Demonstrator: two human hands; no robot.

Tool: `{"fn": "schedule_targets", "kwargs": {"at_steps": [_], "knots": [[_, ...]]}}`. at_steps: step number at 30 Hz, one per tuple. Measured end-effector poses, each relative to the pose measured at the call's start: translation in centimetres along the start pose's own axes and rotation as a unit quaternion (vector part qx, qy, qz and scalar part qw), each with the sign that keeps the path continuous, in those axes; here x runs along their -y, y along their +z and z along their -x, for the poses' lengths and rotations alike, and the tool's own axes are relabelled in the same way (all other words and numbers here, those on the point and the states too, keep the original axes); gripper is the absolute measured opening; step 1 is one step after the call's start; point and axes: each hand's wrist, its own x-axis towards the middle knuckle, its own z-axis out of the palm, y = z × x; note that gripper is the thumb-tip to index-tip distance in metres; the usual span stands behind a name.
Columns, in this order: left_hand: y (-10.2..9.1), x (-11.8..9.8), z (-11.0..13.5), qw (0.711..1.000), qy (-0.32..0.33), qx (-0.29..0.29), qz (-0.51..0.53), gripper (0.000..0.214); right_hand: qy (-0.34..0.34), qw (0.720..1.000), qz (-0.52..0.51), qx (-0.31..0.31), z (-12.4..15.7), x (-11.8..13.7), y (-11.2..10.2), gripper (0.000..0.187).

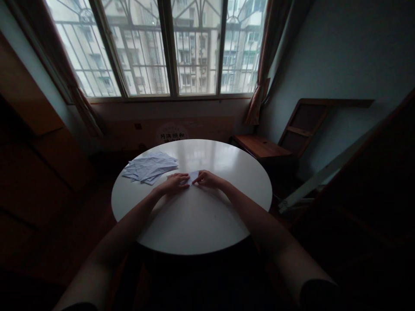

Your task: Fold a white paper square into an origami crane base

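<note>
A small folded sheet of white paper (193, 176) lies on the round white table (194, 216). My left hand (175, 183) rests on its left side with the fingers pressing down on the paper. The fingertips of my right hand (206, 178) pinch the right edge of that paper. Both forearms reach in from the near edge of the table. A loose pile of white paper sheets (149, 167) lies on the table just left of my left hand, apart from it.
A barred window (162, 47) with curtains fills the far wall. A low wooden bench (259, 147) and a leaning wooden frame (304, 125) stand at the right. Dark wooden furniture (39, 164) stands close on the left. A white board (324, 177) leans at the right.
</note>
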Motion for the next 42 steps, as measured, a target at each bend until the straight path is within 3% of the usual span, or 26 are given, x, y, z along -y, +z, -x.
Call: {"fn": "schedule_targets", "kwargs": {"at_steps": [3,17,21,30,36,42], "knots": [[0.0,-0.1,0.0,1.000,0.001,0.000,0.006,0.055,0.014,1.000,0.003,-0.003,0.0,-0.4,0.0,0.041],[0.0,-0.1,-0.2,1.000,0.006,-0.007,0.016,0.048,0.028,0.999,0.016,-0.015,0.2,0.2,-0.4,0.039],[0.0,0.1,-0.2,0.999,0.015,-0.013,0.039,0.041,0.087,0.994,0.072,0.005,0.5,1.0,-1.2,0.038],[0.3,0.4,-0.2,0.996,0.039,-0.038,0.074,0.033,0.254,0.953,0.163,-0.030,0.9,1.6,-2.3,0.030],[0.2,0.4,-0.2,0.997,0.037,-0.031,0.056,0.035,0.303,0.929,0.207,-0.051,1.2,1.2,-1.8,0.035],[0.2,0.4,-0.2,0.998,0.028,-0.024,0.056,0.037,0.304,0.926,0.211,-0.071,1.5,0.6,-1.4,0.037]]}}
